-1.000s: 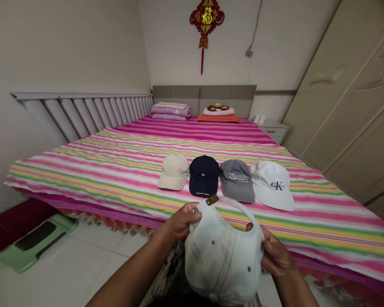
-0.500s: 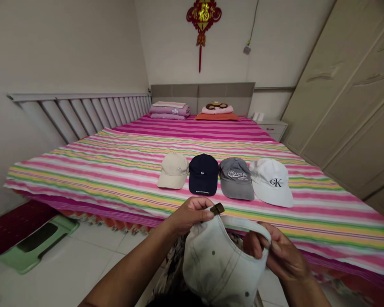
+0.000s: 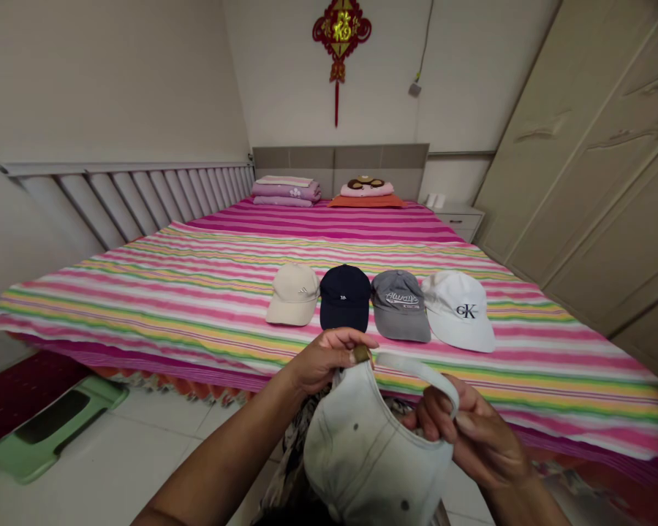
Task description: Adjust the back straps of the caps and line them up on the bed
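A pale grey-white baseball cap (image 3: 373, 446) hangs between my two hands in front of the bed, its back opening facing up. My left hand (image 3: 332, 359) pinches the cap's edge at the brass-coloured buckle (image 3: 362, 354). Gripped at the other side of the opening is the base of the strap (image 3: 417, 369), in my right hand (image 3: 471, 427). The strap arches toward the buckle, its end just right of it. On the bed lie a beige cap (image 3: 293, 296), a navy cap (image 3: 344, 296), a grey cap (image 3: 400, 310) and a white cap (image 3: 458, 314), side by side.
The striped bed (image 3: 142, 285) spreads ahead, with folded bedding (image 3: 288, 191) near the headboard (image 3: 290, 161). A grey rail (image 3: 142, 183) runs along its left side. On the floor at lower left stands a green stool (image 3: 55, 431). A wardrobe (image 3: 592, 175) rises at right.
The strap's end has come away from the buckle, leaving a small gap. My left fingers now cover more of the buckle. The view has shifted slightly.
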`<state>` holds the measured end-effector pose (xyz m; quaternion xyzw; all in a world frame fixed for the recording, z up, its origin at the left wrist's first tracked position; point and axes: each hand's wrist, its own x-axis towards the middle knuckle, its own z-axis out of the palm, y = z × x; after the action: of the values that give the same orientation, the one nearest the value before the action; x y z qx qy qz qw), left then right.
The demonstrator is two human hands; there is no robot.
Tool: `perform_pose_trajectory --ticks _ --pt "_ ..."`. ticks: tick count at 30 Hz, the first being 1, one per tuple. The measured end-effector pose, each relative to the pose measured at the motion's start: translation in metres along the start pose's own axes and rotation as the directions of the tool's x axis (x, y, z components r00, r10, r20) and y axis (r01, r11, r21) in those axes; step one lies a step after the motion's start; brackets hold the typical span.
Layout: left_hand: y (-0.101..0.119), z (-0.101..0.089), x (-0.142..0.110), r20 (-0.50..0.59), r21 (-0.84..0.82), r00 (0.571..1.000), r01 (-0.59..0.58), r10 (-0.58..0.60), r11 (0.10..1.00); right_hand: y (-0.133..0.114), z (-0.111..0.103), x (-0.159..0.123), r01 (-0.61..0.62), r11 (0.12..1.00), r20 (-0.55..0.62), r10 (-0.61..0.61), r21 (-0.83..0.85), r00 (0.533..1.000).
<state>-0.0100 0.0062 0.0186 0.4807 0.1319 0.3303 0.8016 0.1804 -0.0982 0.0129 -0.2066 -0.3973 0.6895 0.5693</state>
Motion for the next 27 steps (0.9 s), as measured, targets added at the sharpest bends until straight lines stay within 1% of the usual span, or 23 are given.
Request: perform_pose_trajectory --ticks 5,7,9,11,14,17,19,21,22,24,26,27 --pt "-0.002 -0.003 -0.003 0.068 0.004 0.998 0.0 0.0 1.0 -0.001 0.005 0.001 0.013 1.0 -0.057 -0.013 0.013 0.998" --pt "-0.005 -0.004 -0.004 0.05 0.044 0.999 -0.01 0.008 0.999 -0.001 0.005 0.002 0.009 1.0 -0.066 -0.008 0.009 0.998" --pt "-0.006 -0.004 -0.005 -0.008 0.125 0.999 -0.035 0.036 0.991 -0.001 0.005 0.002 0.008 1.0 -0.07 -0.007 0.011 0.997" --pt "-0.007 -0.003 -0.006 -0.059 0.252 0.994 -0.071 0.088 0.965 -0.002 0.006 0.002 0.016 1.0 -0.074 -0.015 0.015 0.997" --pt "-0.007 -0.002 -0.006 -0.053 0.442 0.984 -0.128 0.168 0.888 -0.006 0.008 0.002 0.02 1.0 -0.072 -0.02 -0.001 0.997" --pt "-0.007 -0.002 -0.007 -0.05 0.579 0.974 -0.153 0.223 0.801 -0.008 0.01 0.003 0.022 1.0 -0.068 -0.023 -0.01 0.997" --pt "-0.008 -0.003 -0.007 -0.091 0.684 0.961 -0.13 0.261 0.717 -0.007 0.009 0.003 0.035 0.999 -0.062 -0.036 -0.011 0.997" --pt "-0.007 -0.004 -0.008 -0.089 0.798 0.943 -0.125 0.321 0.59 -0.006 0.008 0.004 0.044 0.999 -0.059 -0.045 -0.02 0.997" --pt "-0.006 -0.004 -0.009 -0.049 0.85 0.935 -0.145 0.352 0.506 -0.005 0.007 0.004 0.048 0.999 -0.055 -0.049 -0.023 0.997" --pt "-0.001 -0.005 -0.01 0.093 0.923 0.915 -0.227 0.392 0.312 -0.004 0.006 0.005 0.05 0.999 -0.055 -0.051 -0.022 0.997" --pt "0.004 -0.005 -0.011 0.218 0.947 0.9 -0.288 0.378 0.14 -0.003 0.006 0.005 0.047 0.999 -0.059 -0.048 -0.013 0.997" --pt "0.006 -0.005 -0.012 0.25 0.951 0.897 -0.298 0.364 0.079 -0.003 0.005 0.005 0.043 0.999 -0.063 -0.044 -0.01 0.997"
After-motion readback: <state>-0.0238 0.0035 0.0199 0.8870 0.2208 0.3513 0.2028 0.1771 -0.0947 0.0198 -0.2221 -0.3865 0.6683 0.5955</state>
